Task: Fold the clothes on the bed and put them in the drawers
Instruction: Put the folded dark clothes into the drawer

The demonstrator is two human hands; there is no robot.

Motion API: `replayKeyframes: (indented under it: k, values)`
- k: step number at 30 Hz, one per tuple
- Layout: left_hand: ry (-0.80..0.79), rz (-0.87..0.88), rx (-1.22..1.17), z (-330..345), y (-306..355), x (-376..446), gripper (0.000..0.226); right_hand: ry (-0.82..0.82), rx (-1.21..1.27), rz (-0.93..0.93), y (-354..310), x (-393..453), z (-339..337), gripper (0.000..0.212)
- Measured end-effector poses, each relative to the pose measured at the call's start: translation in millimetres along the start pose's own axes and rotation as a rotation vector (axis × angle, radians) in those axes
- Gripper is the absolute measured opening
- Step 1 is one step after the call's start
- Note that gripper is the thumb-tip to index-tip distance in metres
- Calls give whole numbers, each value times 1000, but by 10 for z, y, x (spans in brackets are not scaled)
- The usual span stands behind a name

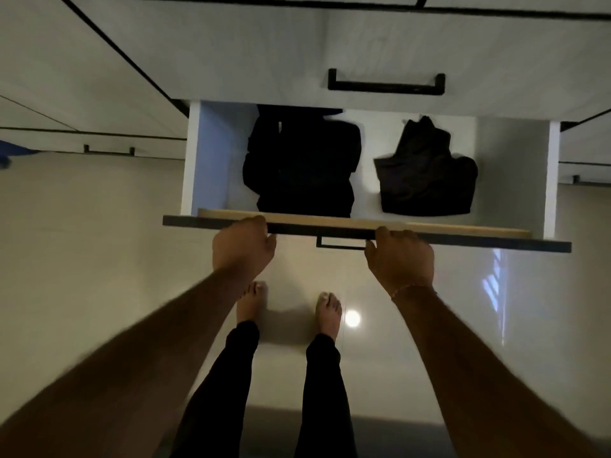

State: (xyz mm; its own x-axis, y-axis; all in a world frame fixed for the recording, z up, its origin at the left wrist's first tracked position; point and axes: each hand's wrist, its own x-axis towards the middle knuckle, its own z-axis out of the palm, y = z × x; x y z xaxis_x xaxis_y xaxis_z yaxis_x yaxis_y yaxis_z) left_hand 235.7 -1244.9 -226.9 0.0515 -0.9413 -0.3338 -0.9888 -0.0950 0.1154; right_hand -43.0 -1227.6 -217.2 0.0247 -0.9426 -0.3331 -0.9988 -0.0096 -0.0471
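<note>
Drawer [363, 223] is seen pulled out from the white cabinet, its front panel gripped along the top edge by both hands. Left hand [243, 247] is curled over the panel left of the drawer handle [340, 243]; right hand [401, 256] is curled over it just right of the handle. Two dark folded garments are held inside: a larger black one [301, 160] at centre-left and a smaller one [426, 173] to its right, apart. Bare feet are planted on the glossy floor [99, 259] below.
</note>
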Motion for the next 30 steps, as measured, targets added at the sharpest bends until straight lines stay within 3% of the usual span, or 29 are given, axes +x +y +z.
replayKeyframes:
  k: [2, 3, 7, 10, 16, 19, 23, 26, 28, 30]
  values:
    - [74, -97, -303, -39, 91, 204, 14, 90, 86, 48, -13, 194, -44, 17]
    - [112, -114, -423, -59, 123, 287, 13, 92, 93, 45, 3, 275, -44, 30]
    - [29, -109, -642, -32, 290, 693, 68, -32, 140, 5, 116, 704, -50, 87]
    - [-88, -64, -797, 38, 440, 1010, 87, -26, 204, 20, 168, 1192, -20, 97]
    - [-207, 219, -437, 487, 483, 1393, 81, 95, 285, 112, 74, 1668, 286, 84]
    - [-250, 372, -283, 905, 497, 1635, 79, 287, 234, 93, -47, 1722, 721, 79]
    - [-247, 444, -217, 1400, 669, 2090, 80, 570, 112, -209, -61, 1934, 1345, 72]
    - [-335, 469, -242, 1767, 835, 2489, 78, 400, 138, -296, -67, 2139, 1784, 56]
    - [-368, 435, -228, 1975, 894, 2702, 77, 236, 233, -181, -13, 2365, 1937, 51]
    - [-342, 403, -151, 2176, 917, 2852, 79, 89, 198, -79, 139, 2617, 2074, 63]
